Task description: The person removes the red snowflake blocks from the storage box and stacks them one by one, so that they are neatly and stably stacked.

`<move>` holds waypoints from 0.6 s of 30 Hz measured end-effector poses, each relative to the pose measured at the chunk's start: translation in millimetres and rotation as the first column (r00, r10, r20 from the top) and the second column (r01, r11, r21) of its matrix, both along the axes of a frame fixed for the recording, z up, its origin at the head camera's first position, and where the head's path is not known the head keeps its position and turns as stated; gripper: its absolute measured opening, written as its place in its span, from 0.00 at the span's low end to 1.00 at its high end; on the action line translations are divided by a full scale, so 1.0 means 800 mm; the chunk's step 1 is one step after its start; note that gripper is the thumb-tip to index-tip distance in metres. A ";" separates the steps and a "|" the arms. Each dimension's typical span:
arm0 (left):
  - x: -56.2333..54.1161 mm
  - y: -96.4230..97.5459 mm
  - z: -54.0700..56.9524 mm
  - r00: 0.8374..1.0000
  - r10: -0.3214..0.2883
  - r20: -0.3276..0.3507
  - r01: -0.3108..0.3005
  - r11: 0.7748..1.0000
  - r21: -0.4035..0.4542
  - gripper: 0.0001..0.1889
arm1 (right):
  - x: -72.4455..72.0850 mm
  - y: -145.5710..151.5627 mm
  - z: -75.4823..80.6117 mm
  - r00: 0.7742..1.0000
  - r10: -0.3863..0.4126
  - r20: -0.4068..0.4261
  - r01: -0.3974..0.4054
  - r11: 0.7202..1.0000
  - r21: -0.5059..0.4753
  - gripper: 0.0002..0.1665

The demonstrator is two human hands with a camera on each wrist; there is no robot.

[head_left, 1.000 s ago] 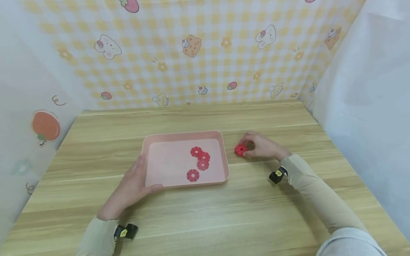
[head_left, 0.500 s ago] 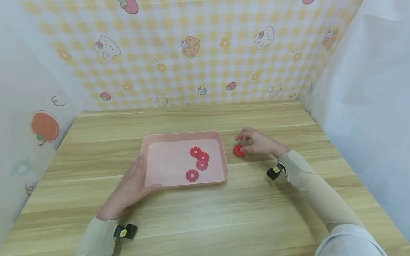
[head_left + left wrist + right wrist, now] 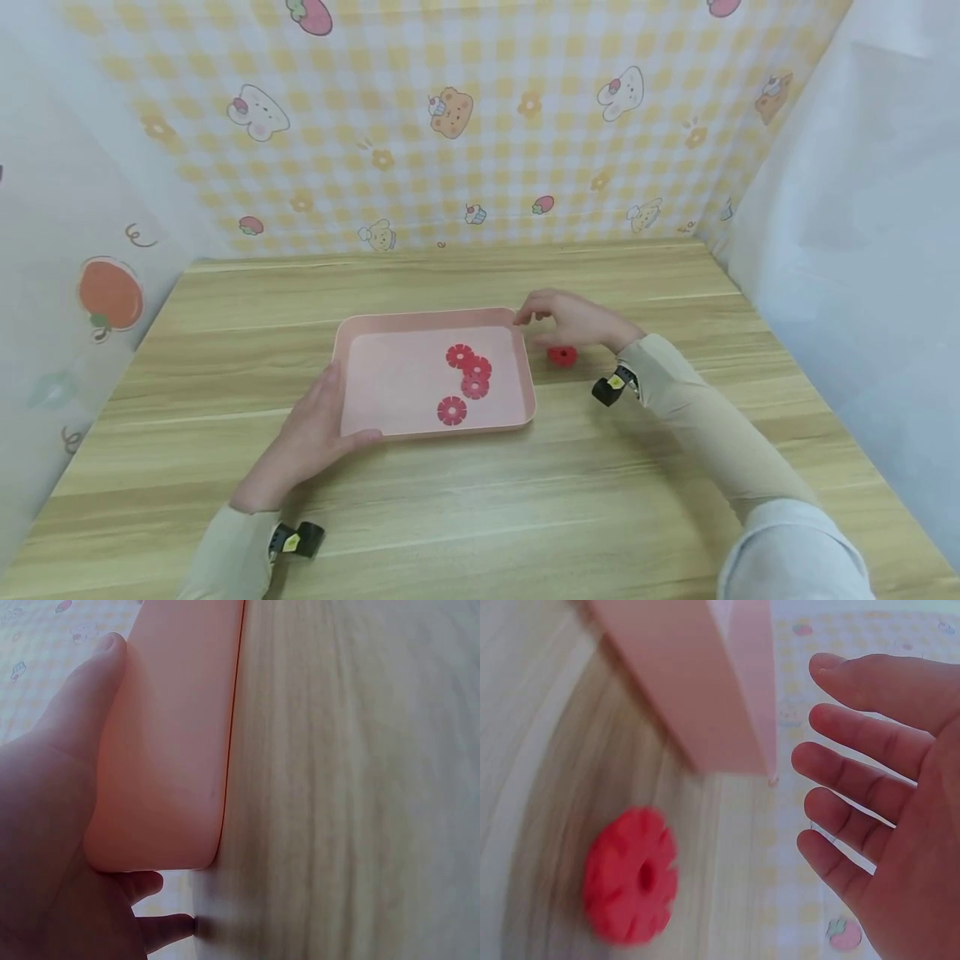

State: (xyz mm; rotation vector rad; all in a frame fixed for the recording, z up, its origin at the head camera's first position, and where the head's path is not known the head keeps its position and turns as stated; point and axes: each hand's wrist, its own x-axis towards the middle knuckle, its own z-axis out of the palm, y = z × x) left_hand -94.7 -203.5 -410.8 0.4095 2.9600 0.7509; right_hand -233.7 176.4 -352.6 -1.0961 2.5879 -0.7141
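A pink tray [image 3: 397,318] holds several red notched discs [image 3: 452,411], each with a centre hole. My left hand [image 3: 315,429] rests at its near left corner, thumb along the near side and fingers by the left wall. In the left wrist view that hand [image 3: 52,795] touches the tray's outer wall [image 3: 169,750]. My right hand [image 3: 573,321] is over the tray's far right edge, fingers spread and holding nothing, as the right wrist view of the hand [image 3: 900,765] shows. Below it on the table lies a thick red notched piece [image 3: 562,356], apparently stacked discs [image 3: 630,877].
The wooden table [image 3: 480,517] extends around the tray. A yellow checked cloth [image 3: 495,167] with cartoon prints stands behind it, with white sheeting [image 3: 847,208] on the right. Each wrist carries a small black camera [image 3: 613,387].
My right hand has let go of the red discs, leaving them on the table, and moved left to the tray's edge. The left hand stays where it was.
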 end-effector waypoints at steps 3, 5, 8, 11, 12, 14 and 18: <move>-0.001 -0.001 -0.001 1.000 0.002 -0.004 -0.002 1.000 0.002 0.64 | -0.001 -0.015 0.007 1.000 0.021 0.016 -0.021 1.000 -0.001 0.17; -0.001 -0.001 -0.001 1.000 0.005 -0.009 -0.005 1.000 0.002 0.64 | -0.002 -0.026 0.010 0.999 0.041 0.019 -0.041 0.999 -0.002 0.16; -0.001 -0.001 -0.001 1.000 0.008 -0.018 -0.008 1.000 -0.002 0.63 | -0.005 -0.042 0.016 0.997 0.072 0.022 -0.072 0.997 -0.005 0.15; 0.000 -0.001 0.000 1.000 0.009 -0.023 -0.009 1.000 -0.001 0.63 | -0.007 -0.059 0.020 0.993 0.111 0.033 -0.111 0.994 -0.001 0.14; 0.000 -0.001 0.000 1.000 0.009 -0.023 -0.009 1.000 0.001 0.63 | -0.007 -0.065 0.021 0.991 0.129 0.039 -0.130 0.992 0.001 0.14; 0.000 -0.001 0.000 1.000 0.009 -0.022 -0.009 1.000 0.007 0.63 | -0.008 -0.077 0.021 0.984 0.172 0.050 -0.172 0.985 0.004 0.15; 0.001 0.000 -0.001 1.000 0.013 -0.024 -0.012 1.000 0.019 0.63 | -0.008 -0.097 0.016 0.971 0.233 0.058 -0.234 0.972 0.000 0.15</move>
